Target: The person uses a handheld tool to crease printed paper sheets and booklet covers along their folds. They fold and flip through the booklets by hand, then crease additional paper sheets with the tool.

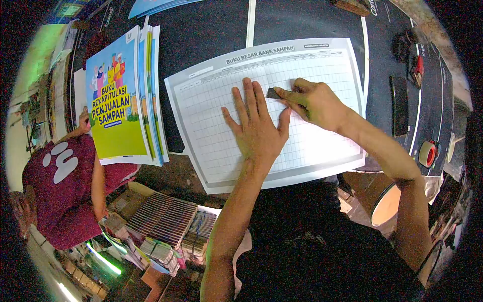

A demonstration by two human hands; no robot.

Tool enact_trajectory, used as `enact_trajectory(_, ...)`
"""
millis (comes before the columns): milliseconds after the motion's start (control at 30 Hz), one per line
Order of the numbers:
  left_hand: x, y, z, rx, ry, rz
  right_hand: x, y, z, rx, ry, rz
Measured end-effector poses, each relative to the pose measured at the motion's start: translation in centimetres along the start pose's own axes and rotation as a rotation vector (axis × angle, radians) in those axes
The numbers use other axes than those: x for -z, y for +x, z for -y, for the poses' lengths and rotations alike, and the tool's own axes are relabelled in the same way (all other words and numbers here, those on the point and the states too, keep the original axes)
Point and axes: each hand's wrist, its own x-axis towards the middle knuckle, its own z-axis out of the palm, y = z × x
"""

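Observation:
A large white printed sheet (pixel 221 146) with a grid and the heading "BUKU BESAR BANK SAMPAH" lies in front of me on the dark table. My left hand (pixel 259 126) rests flat on its middle, fingers spread, holding nothing. Just to the right, my right hand (pixel 314 105) pinches a small dark block (pixel 273 93) against the paper. How many sheets lie under the top one cannot be made out.
Colourful booklets (pixel 118 100) are stacked on the left, beside a person in a maroon shirt (pixel 65 191). On the right are a dark bar (pixel 400 105), a red-and-black tool (pixel 418 68) and a tape roll (pixel 427 153). Bundled stacks (pixel 161 216) sit below the table.

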Motion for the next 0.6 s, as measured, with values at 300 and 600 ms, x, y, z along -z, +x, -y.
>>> enact_trajectory(300,0.2,0.1,-0.1,0.001,-0.010,-0.005,1.0,0.2,-0.3,0.005,0.074,-0.044)
enact_trajectory(600,0.0,0.1,-0.1,0.000,0.003,-0.002,1.2,0.6,-0.2,0.023,0.009,0.064)
